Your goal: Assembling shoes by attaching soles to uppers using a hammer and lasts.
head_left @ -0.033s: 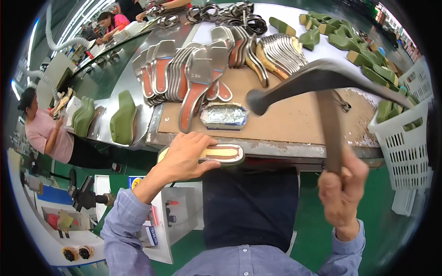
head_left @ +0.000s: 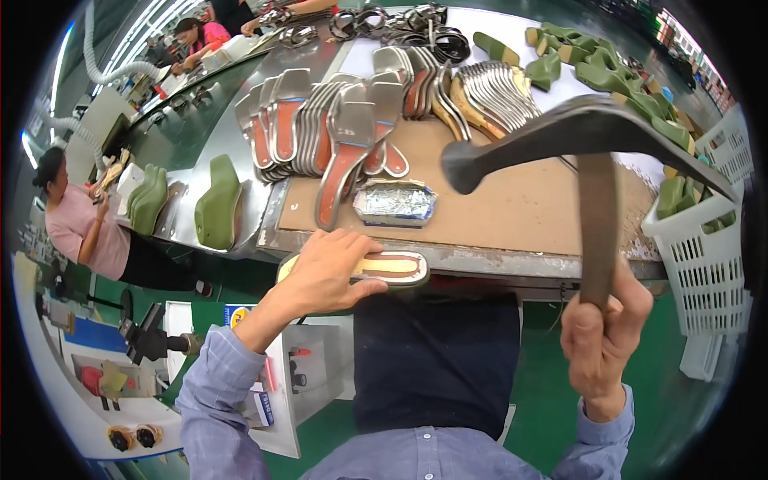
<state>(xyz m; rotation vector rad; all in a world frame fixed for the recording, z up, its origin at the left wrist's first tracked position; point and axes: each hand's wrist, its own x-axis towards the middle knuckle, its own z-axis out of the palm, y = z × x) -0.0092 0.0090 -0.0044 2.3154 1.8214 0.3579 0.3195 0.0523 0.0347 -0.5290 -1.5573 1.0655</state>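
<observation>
My right hand (head_left: pixel 604 336) is wrapped round the wooden handle of a dark hammer (head_left: pixel 544 138). The hammer is raised on the right, its round face pointing left and its long curved tail reaching right. At the table's front edge my left hand (head_left: pixel 324 270) grips a shoe last (head_left: pixel 406 267), fingers over its far side and thumb on the near side. A tan and yellow insole with a pale rim lies on its upturned bottom. The hand hides the last's middle. Just beyond it a silvery box-shaped tray (head_left: pixel 394 203) rests on the brown board.
Metal-plated insole pieces (head_left: pixel 344 144) are stacked on the brown board (head_left: pixel 496 200). Green shoe lasts (head_left: pixel 218 204) stand at left and lie at back right. A white plastic basket (head_left: pixel 704 256) holds more at right. Two people work at far left. Dark straps (head_left: pixel 424 32) lie at the back.
The hammer and my right hand have shifted slightly right, and the handle now stands more upright. My left hand still grips the last in nearly the same place.
</observation>
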